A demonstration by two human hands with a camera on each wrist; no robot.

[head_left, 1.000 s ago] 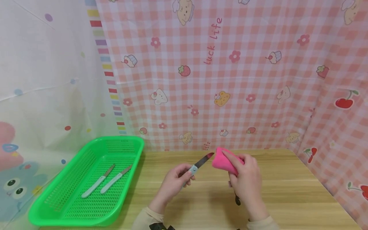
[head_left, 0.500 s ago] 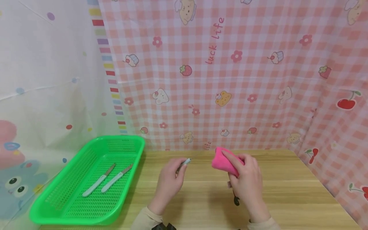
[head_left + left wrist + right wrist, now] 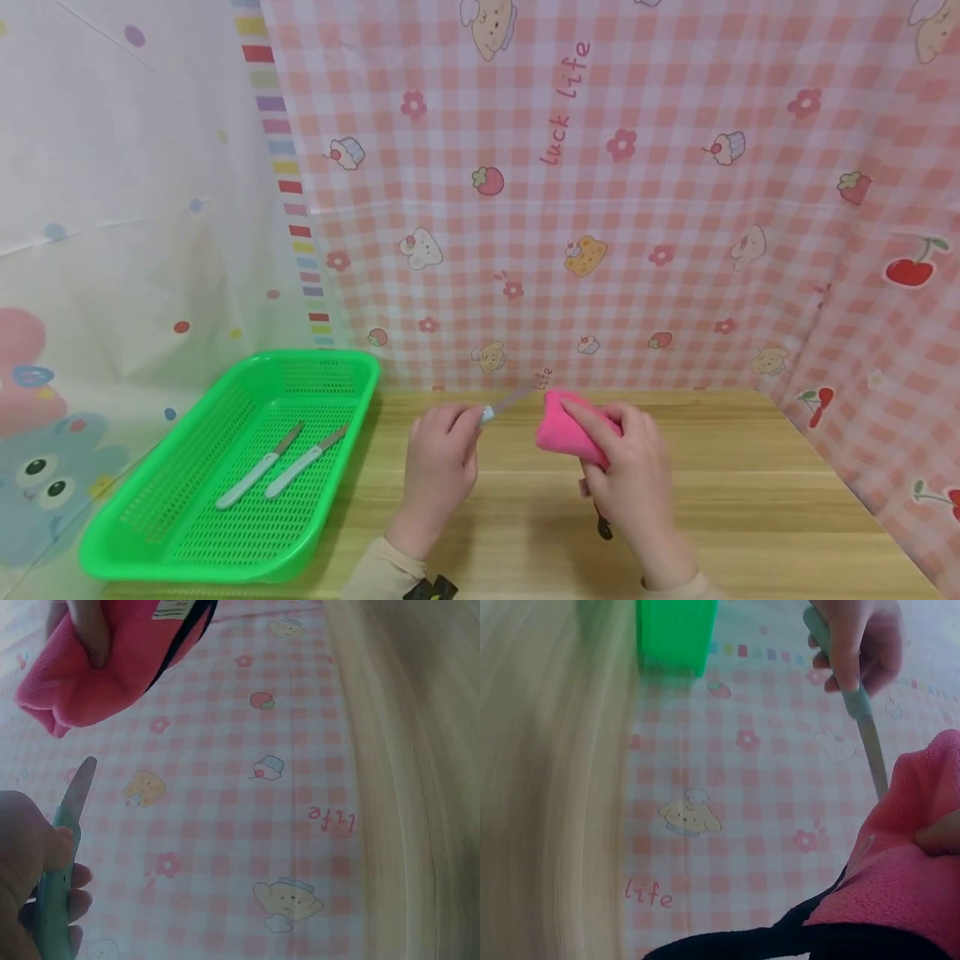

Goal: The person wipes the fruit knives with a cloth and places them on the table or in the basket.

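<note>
My left hand (image 3: 441, 467) grips a small knife (image 3: 488, 414) by its pale blue-green handle, the back of the hand turned up. The blade (image 3: 871, 750) points away and to the right, towards a folded pink cloth (image 3: 570, 429). My right hand (image 3: 630, 483) holds that cloth, fingers on top and thumb below. In the left wrist view the knife tip stands just apart from the cloth (image 3: 105, 682), which has dark trim (image 3: 180, 645) and a white label. From the right wrist the tip looks near or behind the cloth edge; contact cannot be told.
A green perforated basket (image 3: 97, 546) stands on the wooden table (image 3: 750, 500) at the left. Two knives, one (image 3: 247, 482) beside the other (image 3: 306, 462), lie in it. Checked pink curtain (image 3: 525, 208) rises behind the table and at its right.
My left hand has rolled over, hiding the blade half a second ago; now the blade shows again, pointing up and right. My right hand has shifted slightly left with the cloth.
</note>
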